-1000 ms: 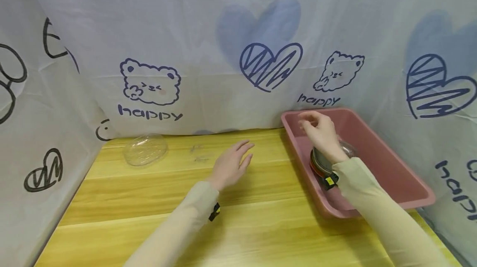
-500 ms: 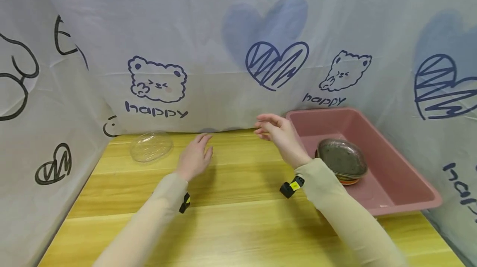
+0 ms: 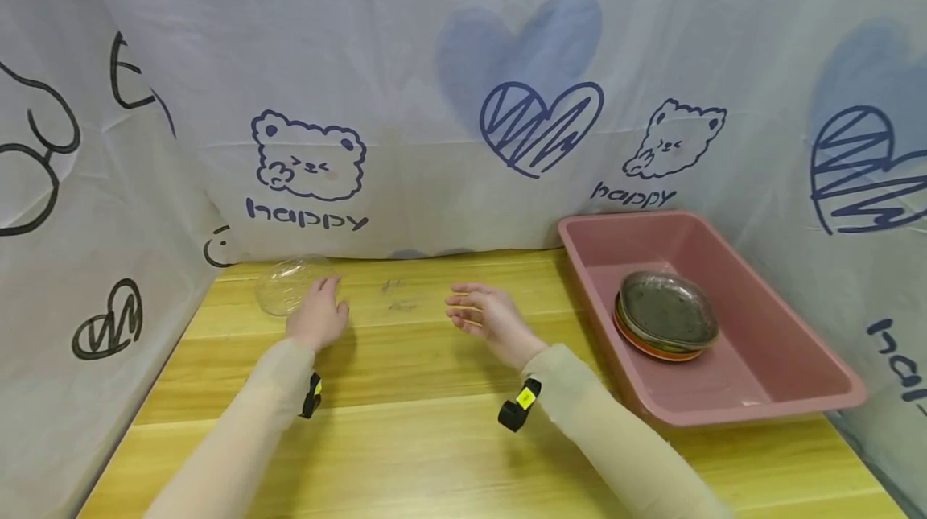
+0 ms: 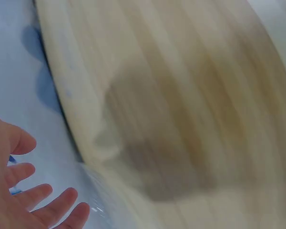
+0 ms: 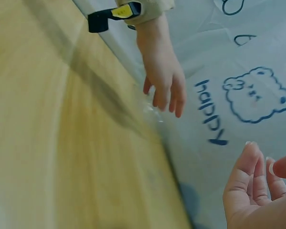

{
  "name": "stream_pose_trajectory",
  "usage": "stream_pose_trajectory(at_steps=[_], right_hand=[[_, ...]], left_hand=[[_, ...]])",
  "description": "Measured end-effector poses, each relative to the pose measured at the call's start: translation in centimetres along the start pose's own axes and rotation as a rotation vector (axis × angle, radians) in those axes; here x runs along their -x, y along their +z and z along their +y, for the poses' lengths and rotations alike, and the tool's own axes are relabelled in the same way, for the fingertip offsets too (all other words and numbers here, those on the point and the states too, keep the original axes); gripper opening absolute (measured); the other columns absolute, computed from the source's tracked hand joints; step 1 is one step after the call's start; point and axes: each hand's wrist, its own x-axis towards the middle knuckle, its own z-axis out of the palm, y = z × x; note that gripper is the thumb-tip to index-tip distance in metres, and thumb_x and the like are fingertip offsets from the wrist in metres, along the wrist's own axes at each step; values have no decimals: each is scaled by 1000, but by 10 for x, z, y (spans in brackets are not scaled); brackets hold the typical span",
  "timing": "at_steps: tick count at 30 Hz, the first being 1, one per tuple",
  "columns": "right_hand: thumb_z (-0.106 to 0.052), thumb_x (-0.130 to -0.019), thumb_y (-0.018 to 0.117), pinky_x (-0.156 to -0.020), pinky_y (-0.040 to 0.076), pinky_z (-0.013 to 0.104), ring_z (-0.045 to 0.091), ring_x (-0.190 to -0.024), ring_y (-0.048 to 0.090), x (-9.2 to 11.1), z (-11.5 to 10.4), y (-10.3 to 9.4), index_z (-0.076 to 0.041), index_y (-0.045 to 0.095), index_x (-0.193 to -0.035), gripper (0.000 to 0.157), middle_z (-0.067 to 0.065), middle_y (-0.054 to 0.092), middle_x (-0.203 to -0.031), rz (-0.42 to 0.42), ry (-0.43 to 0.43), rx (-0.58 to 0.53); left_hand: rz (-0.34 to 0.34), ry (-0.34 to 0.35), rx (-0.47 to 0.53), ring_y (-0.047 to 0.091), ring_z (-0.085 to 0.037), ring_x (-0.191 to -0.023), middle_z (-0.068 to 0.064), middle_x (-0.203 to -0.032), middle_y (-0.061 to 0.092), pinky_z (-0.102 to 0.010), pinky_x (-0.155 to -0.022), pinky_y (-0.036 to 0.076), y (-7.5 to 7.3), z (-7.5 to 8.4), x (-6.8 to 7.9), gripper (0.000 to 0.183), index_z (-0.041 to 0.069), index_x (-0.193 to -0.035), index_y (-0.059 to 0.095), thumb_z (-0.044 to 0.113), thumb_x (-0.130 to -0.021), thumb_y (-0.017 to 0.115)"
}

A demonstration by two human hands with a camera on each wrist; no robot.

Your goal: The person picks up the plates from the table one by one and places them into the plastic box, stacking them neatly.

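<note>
At the back left of the table lies a clear plastic lid-like piece (image 3: 278, 291), round and see-through. My left hand (image 3: 319, 316) is just in front of its right side, fingers spread and holding nothing; whether they touch it I cannot tell. Over the middle of the table is my right hand (image 3: 495, 322), with loosely bent fingers and nothing in them. In the right wrist view the left hand (image 5: 163, 71) hangs over the clear piece. Inside the pink basin (image 3: 768, 414) sits a stack of oval dishes (image 3: 669, 311), dark on top with an orange rim below.
The basin stands at the right of the wooden table (image 3: 434, 455). A white cloth (image 3: 405, 100) with drawn hearts and bears hangs along the back and both sides. Faint marks (image 3: 400, 306) show on the wood between my hands.
My right hand has come out from over the basin and moved left to mid-table, uncovering the dishes. My left hand has moved left to the clear plastic piece.
</note>
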Motion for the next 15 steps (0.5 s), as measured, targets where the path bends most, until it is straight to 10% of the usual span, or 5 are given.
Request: stream_pose_trajectory(at_steps=[15], right_hand=[[-3,-98,47,-75,53,19,14,-88,60,-4,37,0,5,48,-140,43,10,61,-111,-41,79,-41]], left_hand=[[-82,-79,-98,44,-59,-132,-37,-153,34,-67,-107,44,5,-37,-3,60,-8,-152,31,17,-99,43]])
